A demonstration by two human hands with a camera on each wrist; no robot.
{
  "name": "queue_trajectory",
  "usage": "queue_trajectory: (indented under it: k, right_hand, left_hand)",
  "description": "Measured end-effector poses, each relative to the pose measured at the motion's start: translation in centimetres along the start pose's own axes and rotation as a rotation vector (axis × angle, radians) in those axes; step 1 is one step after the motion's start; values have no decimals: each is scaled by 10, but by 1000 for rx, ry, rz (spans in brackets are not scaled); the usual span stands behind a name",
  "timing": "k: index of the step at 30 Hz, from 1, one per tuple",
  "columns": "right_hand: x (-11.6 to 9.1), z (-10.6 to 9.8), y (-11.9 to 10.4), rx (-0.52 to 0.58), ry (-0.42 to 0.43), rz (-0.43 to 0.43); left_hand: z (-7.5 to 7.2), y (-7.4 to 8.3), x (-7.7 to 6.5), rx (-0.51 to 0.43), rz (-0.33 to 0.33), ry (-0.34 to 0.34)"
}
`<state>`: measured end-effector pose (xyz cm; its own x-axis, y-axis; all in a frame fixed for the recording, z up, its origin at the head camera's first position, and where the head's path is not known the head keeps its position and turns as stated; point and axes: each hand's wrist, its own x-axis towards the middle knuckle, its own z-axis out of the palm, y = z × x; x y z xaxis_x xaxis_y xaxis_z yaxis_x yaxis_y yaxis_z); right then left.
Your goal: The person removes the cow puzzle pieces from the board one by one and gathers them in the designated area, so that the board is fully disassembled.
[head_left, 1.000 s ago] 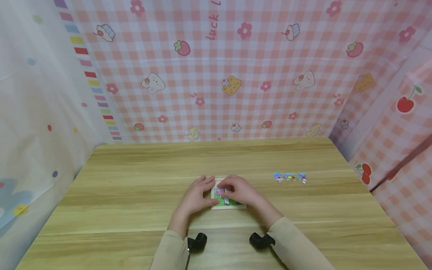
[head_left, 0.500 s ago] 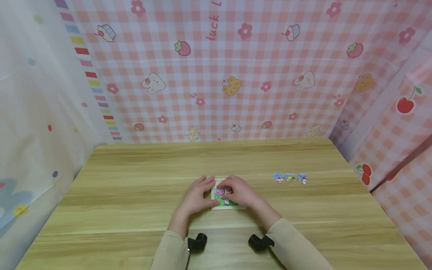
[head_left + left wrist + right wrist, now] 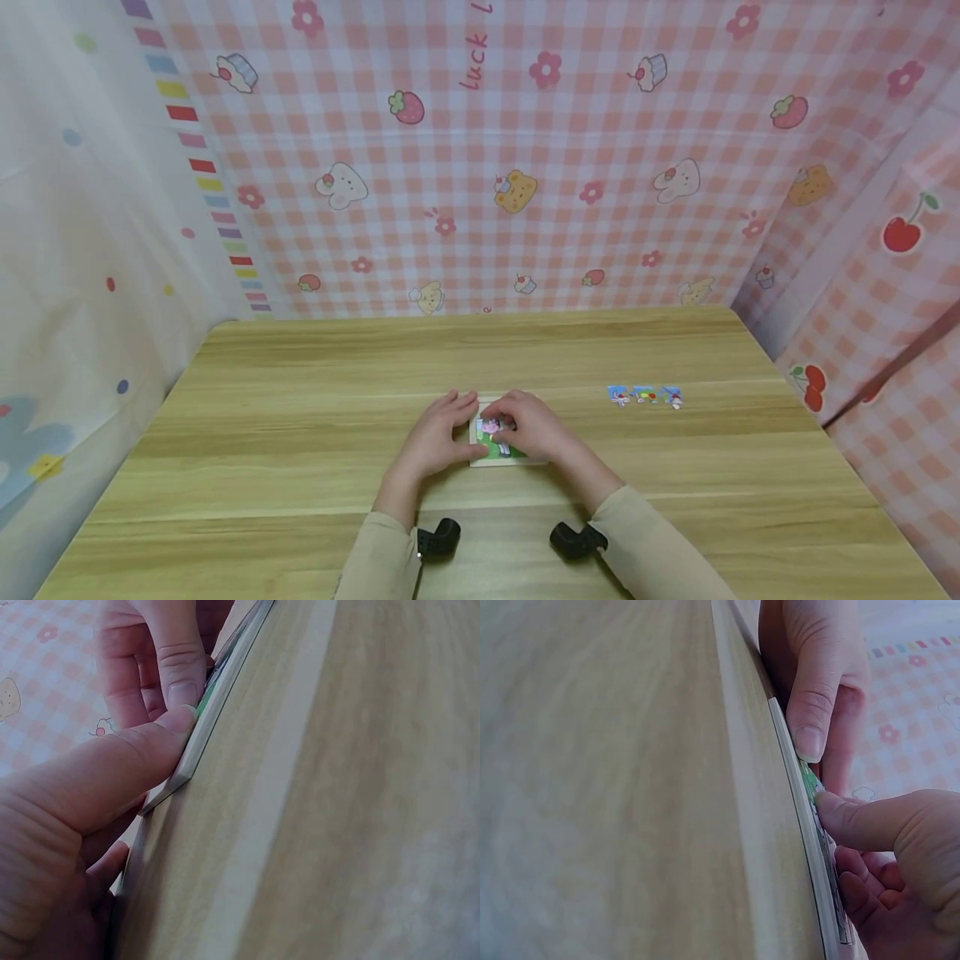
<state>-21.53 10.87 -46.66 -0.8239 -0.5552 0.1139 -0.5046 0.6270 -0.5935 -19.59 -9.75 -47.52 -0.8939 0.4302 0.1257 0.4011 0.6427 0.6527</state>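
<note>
A small white-rimmed puzzle board (image 3: 501, 448) with a green and pink picture lies flat at the middle of the wooden table (image 3: 300, 433). My left hand (image 3: 459, 427) holds its left side. In the left wrist view the left thumb (image 3: 127, 772) presses on the board's near edge (image 3: 217, 705). My right hand (image 3: 512, 420) covers the board's top right, its fingers curled onto a pink puzzle piece (image 3: 490, 427). In the right wrist view the right thumb (image 3: 859, 821) touches the picture side of the board (image 3: 808, 825), while the left thumb (image 3: 816, 690) presses on the rim.
A short row of blue puzzle pieces (image 3: 645, 394) lies on the table to the right of the hands. Pink checked cloth walls (image 3: 525, 167) close off the back and right, and a pale cloth (image 3: 75, 250) the left. Black wrist mounts (image 3: 438, 537) sit near the front edge.
Both hands stay on the board; only my right wrist has drifted slightly to the left.
</note>
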Motion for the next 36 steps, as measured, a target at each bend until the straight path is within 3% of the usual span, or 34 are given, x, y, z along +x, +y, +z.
queue_trajectory:
  k: [15,23,36]
  right_hand:
    - [-2,2,0,54,36,28]
    - [-2,4,1,86,76,14]
    - [1,7,4,163,68,-11]
  left_hand:
    - [0,-1,0,-2,-5,-6]
    - [0,-1,0,2,-8,-4]
    - [0,-1,0,-9,-6,4]
